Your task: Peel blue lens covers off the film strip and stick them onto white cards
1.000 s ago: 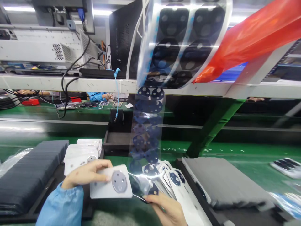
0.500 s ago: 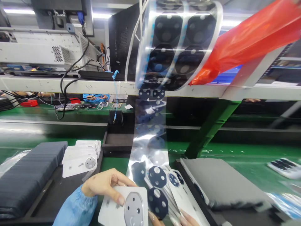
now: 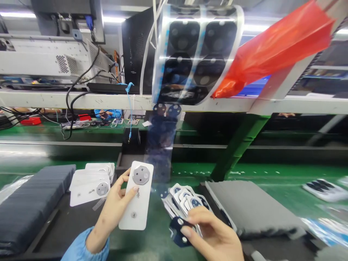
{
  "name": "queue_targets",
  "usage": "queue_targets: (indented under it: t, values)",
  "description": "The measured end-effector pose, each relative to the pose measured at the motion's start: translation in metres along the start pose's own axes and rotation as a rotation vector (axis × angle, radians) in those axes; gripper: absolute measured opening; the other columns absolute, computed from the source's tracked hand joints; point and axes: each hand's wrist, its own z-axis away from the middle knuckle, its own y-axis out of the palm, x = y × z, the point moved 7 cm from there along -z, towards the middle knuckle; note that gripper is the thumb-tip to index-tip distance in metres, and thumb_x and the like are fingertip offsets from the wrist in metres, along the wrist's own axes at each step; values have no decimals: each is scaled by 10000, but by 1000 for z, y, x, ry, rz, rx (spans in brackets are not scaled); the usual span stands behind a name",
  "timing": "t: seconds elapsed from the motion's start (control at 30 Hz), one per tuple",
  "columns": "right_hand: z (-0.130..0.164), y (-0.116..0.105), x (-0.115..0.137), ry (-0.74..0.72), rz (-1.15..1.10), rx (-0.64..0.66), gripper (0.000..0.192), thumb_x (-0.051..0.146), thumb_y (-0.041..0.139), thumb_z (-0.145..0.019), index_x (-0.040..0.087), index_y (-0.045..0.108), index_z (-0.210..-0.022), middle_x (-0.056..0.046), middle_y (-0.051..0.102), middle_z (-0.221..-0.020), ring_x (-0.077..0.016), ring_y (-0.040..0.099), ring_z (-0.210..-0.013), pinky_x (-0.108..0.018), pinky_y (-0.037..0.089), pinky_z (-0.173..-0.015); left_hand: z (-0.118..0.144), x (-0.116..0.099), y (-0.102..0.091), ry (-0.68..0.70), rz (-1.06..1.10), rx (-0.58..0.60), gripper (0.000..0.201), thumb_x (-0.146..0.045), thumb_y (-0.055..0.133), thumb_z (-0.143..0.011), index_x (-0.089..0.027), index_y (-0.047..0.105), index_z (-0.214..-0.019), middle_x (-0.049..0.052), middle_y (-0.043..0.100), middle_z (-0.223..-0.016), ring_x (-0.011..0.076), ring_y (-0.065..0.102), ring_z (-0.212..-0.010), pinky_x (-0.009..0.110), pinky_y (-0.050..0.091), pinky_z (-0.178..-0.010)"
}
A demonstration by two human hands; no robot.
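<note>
Your left hand (image 3: 115, 203) grips a white panel (image 3: 137, 197) upright over the counter (image 3: 272, 177), its grey ring bare. Your right hand (image 3: 214, 237) pinches a dark film (image 3: 178, 232), seemingly peeled from the strip (image 3: 161, 145) but not yet applied; fanned finished panels (image 3: 185, 199) lie just beside.

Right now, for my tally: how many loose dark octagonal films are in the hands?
1: the dark film is pinched in the right hand. The left hand holds only a white back cover. Others may be hidden.
</note>
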Motion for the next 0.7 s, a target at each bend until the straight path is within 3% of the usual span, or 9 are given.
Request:
queue_targets:
  t: [0.07,0.2,0.33,0.5,0.63,0.7]
  values:
    - [-12,10,-5,78,-49,-14,156,334,886,-745,270,745,-733,-2,679,-732,-159,650,-704,-223,557,-681,10,-6,6,47,25,-43,393,-525,789,-793,-223,570,-916,67,726,-1192,167,710,-700,271,571,-583]
    - [-29,38,-5,83,-69,129,144,290,838,-794,239,706,-767,1,653,-789,-145,646,-715,-220,565,-683,28,-10,19,75,75,-23,331,-489,757,-848,-222,597,-956,29,786,-920,164,702,-719,243,556,-646]
    - [-37,51,-10,89,-70,169,147,296,814,-818,221,688,-807,-2,668,-804,-142,657,-723,-221,578,-672,41,-4,27,27,136,17,431,-533,743,-855,-228,544,-1086,15,783,-795,155,666,-624,233,522,-592]
    - [-37,53,-13,67,4,122,112,276,810,-818,215,716,-825,-17,710,-794,-153,683,-691,-224,601,-621,49,-6,26,122,-9,-33,396,-555,634,-929,-224,562,-1135,60,791,-981,208,713,-830,263,531,-728]
    - [-35,54,-2,-49,46,103,115,187,831,-787,246,739,-823,8,716,-778,-136,682,-675,-201,598,-634,50,-7,30,188,-180,-61,424,-588,528,-970,-226,596,-1181,82,788,-1075,179,682,-668,278,512,-643]
    - [-33,55,0,-72,59,79,145,161,830,-782,261,743,-839,19,712,-774,-125,668,-661,-185,583,-611,52,-5,33,207,-217,-57,444,-583,495,-987,-227,597,-1232,93,784,-1117,188,699,-699,289,524,-680]
